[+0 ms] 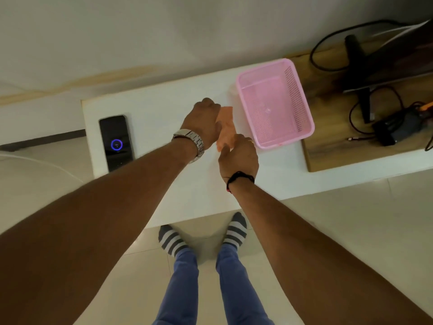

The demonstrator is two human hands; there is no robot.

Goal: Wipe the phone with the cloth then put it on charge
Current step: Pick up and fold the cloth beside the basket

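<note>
Your left hand (203, 120) and right hand (239, 153) both pinch the orange cloth (226, 126), fingers curled on its far and near ends, on the white table (164, 109) just beside the pink basket (274, 102). The phone (116, 143) lies well left, screen lit with a blue ring; no readable writing.

Your left hand (203, 118) and right hand (239, 154) both hold the orange cloth (225, 124) over the white worktop (164, 109), just left of the pink basket (296, 99). Phone (116, 142) lies flat near the worktop's left edge, blue ring lit on screen
</note>
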